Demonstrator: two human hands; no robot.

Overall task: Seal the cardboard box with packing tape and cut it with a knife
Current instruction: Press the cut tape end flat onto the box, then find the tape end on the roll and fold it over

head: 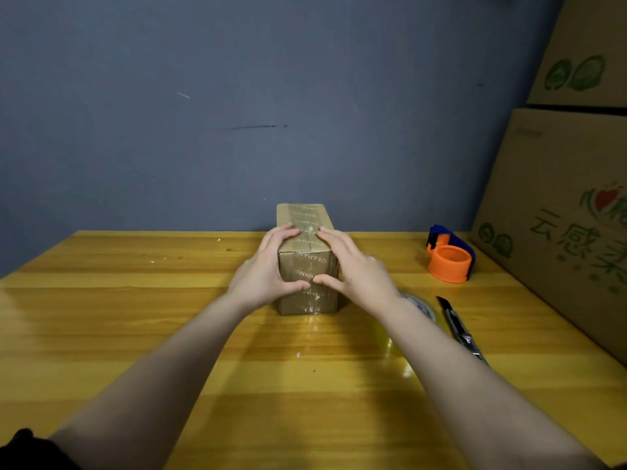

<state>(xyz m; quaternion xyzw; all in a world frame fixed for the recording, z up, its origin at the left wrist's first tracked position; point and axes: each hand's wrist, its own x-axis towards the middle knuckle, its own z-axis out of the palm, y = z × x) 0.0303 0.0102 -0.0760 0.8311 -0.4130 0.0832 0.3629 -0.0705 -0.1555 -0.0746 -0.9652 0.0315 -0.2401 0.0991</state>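
A small brown cardboard box (307, 218) with printed tape along its top and near face stands on the wooden table (135, 317). My left hand (268, 269) grips its left near corner and my right hand (353, 269) its right near corner, thumbs pressed against the near face, fingers over the top flaps. A roll of clear tape (422, 307) lies just right of my right wrist, partly hidden by the forearm. A utility knife (458, 325) lies beside it, blade end pointing away from me.
An orange and blue tape dispenser (449, 256) sits at the back right of the table. Large printed cardboard cartons (563, 212) are stacked along the right edge. A grey-blue wall (237, 113) stands close behind the table.
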